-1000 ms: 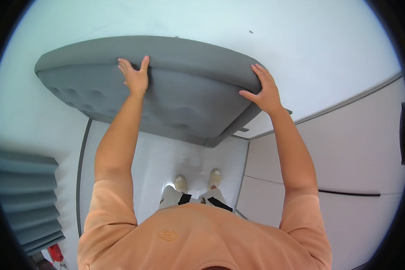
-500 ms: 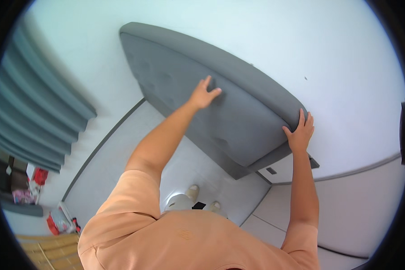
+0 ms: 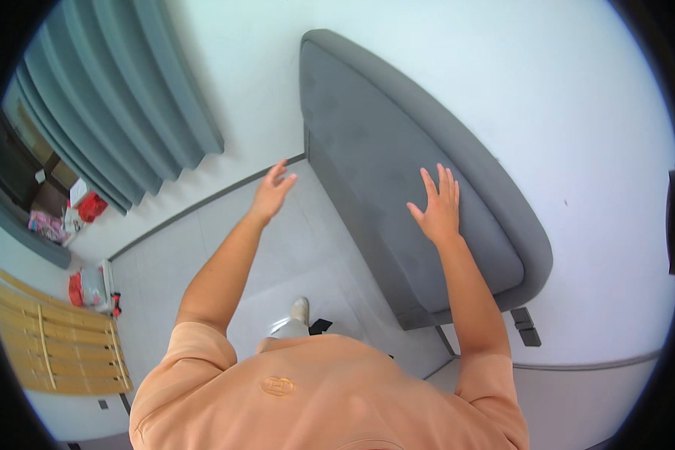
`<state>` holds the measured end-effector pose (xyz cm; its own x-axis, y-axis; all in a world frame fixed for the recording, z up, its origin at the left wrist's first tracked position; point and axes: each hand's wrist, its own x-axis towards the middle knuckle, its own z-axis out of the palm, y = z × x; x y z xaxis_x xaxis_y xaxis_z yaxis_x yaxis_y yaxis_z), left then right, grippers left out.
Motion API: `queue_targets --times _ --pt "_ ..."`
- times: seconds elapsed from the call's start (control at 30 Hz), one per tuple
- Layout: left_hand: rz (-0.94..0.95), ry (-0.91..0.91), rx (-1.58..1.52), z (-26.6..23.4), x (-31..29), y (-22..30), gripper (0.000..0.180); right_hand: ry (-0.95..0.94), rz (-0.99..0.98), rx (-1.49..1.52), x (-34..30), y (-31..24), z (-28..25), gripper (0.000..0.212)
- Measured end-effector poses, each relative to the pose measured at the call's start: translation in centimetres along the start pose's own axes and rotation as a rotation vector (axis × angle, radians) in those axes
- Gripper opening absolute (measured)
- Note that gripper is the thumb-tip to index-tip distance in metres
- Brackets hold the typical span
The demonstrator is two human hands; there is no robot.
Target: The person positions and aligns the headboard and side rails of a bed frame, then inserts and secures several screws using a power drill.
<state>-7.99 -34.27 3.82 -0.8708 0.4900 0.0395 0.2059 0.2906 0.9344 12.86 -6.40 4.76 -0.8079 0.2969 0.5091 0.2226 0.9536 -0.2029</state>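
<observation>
A grey padded headboard (image 3: 367, 142) with a tufted face and a thick rounded border stands upright against the white wall. My right hand (image 3: 440, 210) is raised in front of the padded face with its fingers spread, holding nothing; whether it touches the padding I cannot tell. Left of the headboard, my left hand (image 3: 272, 193) hangs in the air above the floor, fingers apart and empty.
Grey curtains (image 3: 127, 97) hang at the left. A slatted wooden panel (image 3: 60, 337) leans at the lower left, near a white container of bagged items (image 3: 94, 287). Dark wall sockets (image 3: 526, 327) sit beside the headboard's lower right corner. The floor (image 3: 225, 217) is pale tile.
Both hands have come away from where they were at the headboard. My left hand moved left, off its face; my right left the right-hand border. The view has turned left.
</observation>
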Motion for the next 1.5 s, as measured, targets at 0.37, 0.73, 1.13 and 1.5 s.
queue_targets --times 0.37,0.73,1.13,1.5 --pt "-0.254 0.247 -0.276 -11.0 3.5 -11.0 0.052 -0.305 -0.067 0.027 9.9 -9.8 13.4 0.071" --pt "-0.247 0.190 -0.367 -12.6 14.6 -13.3 0.052 -0.214 -0.132 -0.202 23.1 -7.8 18.3 0.068" --pt "-0.192 0.007 -0.159 -10.3 34.7 -9.1 0.057 -0.158 -0.081 -0.430 39.2 -3.7 25.7 0.076" --pt "-0.410 -0.293 -0.285 -0.9 54.5 -13.5 0.093 -0.261 0.322 -0.530 43.5 -1.8 26.6 0.096"
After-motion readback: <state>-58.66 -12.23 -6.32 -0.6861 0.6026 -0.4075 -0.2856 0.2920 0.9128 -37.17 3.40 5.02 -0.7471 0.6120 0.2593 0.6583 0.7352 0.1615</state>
